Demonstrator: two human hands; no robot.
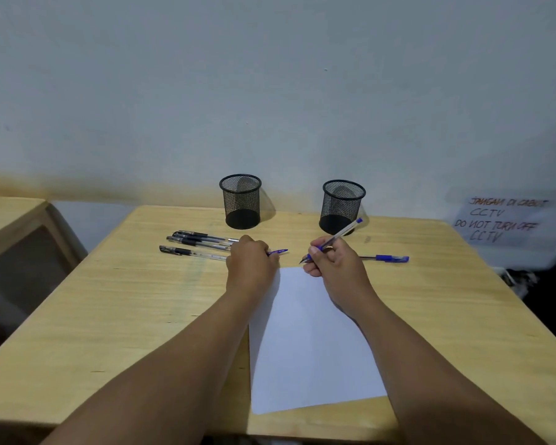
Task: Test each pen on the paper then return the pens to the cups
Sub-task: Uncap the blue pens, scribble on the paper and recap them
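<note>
The right hand has its fingers closed in a writing grip on a blue pen, whose long axis runs from the tip at about 8 o'clock to the blue end at 2 o'clock; the tip hangs just beyond the top edge of the paper, so the stroke probably needs a short pull toward 6 o'clock. The left hand is curled shut on a blue cap at the paper's top left corner. Black pens lie at 9 o'clock of that hand, another blue pen at 3 o'clock of the right. Two empty mesh cups stand at 12 o'clock on the wooden surface, against a pale wall bearing a handwritten note.
</note>
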